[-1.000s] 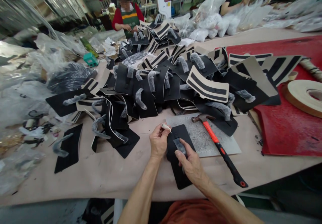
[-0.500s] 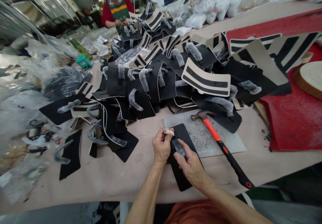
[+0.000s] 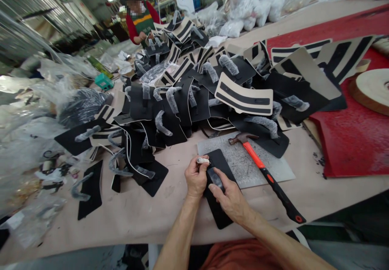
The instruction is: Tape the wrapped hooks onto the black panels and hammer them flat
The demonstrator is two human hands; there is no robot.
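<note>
Holding with closed right grip (image 3: 229, 199) a greyish, film-wrapped handle (image 3: 215, 177) on a smooth, round-cornered black panel (image 3: 219, 213), on the pinkish table (image 3: 164, 221). Pinching a stubby white cylinder (image 3: 202, 160) in the left grip (image 3: 196, 181), near the panel's far end. Just to the right, a claw hammer (image 3: 266, 174) with rubbery orange-and-black shaft, head on a flat, black-speckled grey slab (image 3: 237, 166). Heaped farther back, curved panels (image 3: 243, 96), matte black or beige with dark stripes, many with cloudy wrapped handles (image 3: 173, 100). At right, a thick disc-shaped roll (image 3: 369, 86). Farthest, crumpled translucent plastic bags (image 3: 232, 28).
</note>
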